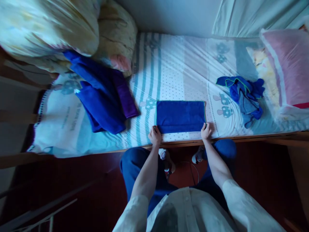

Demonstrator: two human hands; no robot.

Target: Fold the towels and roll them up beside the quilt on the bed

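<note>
A blue cloth [181,116] with green edging lies flat as a neat rectangle on the bed, close to its front edge. My left hand [155,135] pinches the near left corner of this cloth. At the opposite near corner, my right hand [206,131] is closed on the cloth's edge in the same way. Both forearms reach forward over my knees. The cloth looks folded, though I cannot tell how many layers it has.
Blue and purple cloths [103,100] lie heaped to the left, below stacked bedding [50,27]. Crumpled blue and grey cloths [246,96] rest to the right, beside a pink pillow [295,67]. The patterned bed sheet [169,67] runs back to the wall [173,16].
</note>
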